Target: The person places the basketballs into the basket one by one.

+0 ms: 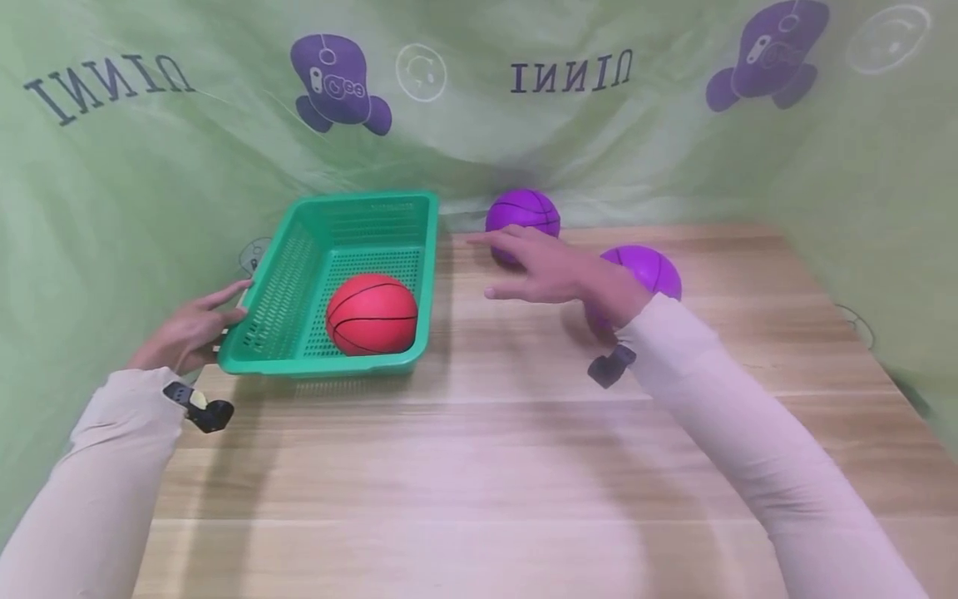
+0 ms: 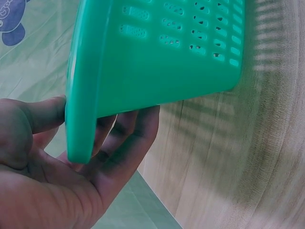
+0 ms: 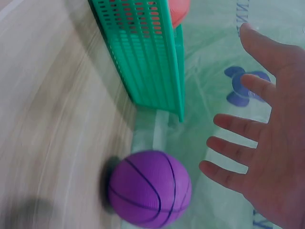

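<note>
Curtained booth (image 1: 82, 191), green cloth (image 1: 479, 125) (printed), wood-grain tabletop (image 1: 449, 482)

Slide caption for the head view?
Left hand grips green basket holding red ball; right hand hovers near two purple balls.

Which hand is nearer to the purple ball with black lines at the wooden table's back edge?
Right. The right hand hovers near that purple ball, apart from it; the left hand, gripping the green plastic basket, is across it from the ball.

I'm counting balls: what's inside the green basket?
One red ball sits in the green basket, toward its near right corner. Whatever lies directly beneath the ball is covered.
</note>
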{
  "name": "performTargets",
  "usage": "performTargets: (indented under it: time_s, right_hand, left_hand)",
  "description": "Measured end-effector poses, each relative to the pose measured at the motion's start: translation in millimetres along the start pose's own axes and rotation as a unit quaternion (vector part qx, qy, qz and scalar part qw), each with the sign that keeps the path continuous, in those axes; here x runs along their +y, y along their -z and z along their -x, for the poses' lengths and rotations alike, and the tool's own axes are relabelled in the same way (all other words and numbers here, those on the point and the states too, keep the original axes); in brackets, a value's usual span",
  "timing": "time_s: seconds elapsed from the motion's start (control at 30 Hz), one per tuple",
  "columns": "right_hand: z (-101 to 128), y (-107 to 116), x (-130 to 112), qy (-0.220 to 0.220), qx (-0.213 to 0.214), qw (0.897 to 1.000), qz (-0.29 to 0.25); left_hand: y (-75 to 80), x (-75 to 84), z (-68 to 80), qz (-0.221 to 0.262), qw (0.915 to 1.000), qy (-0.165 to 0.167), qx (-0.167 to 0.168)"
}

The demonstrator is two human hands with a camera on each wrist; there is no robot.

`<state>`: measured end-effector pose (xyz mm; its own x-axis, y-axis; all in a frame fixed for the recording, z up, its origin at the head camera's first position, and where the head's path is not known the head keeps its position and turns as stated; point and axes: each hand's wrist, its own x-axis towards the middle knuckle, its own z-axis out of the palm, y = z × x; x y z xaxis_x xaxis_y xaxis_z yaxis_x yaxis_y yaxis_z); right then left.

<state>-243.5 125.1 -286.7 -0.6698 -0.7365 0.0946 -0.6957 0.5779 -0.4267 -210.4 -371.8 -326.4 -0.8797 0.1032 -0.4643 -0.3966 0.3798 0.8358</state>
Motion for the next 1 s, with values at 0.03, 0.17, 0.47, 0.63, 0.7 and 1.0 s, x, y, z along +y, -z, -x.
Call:
performTargets:
  time_s: [0.03,0.17,0.47,0.63,0.7,1.0]
  right_hand:
    - [3,2,1,-0.004,0.001,1.000,-0.003]
    - [13,10,7,-0.026,0.005,1.000,-0.012]
    - [42,23,24,-0.038,0.018,0.999,-0.013]
    - [57,28,34,-0.066,0.022,0.998,-0.008]
    - [63,30,37,-0.077,0.024,0.997,-0.011]
    - [88,41,53,-0.085,0.044,0.995,-0.006]
  left_hand:
    - [0.4,0.3,0.2,0.004,1.0000,-0.001,-0.002]
    - [1.5,0.8,0.8,0.015,0.9998,0.001,-0.009]
    - [1.9,1.8,-0.4,0.019,0.9996,0.010,-0.016]
    - [2.5,2.2,-0.8,0.033,0.9992,0.014,-0.019]
    - [2.9,2.2,-1.2,0.037,0.9990,0.014,-0.020]
    - [5.4,-0.4,-1.4,0.033,0.9990,0.012,-0.026]
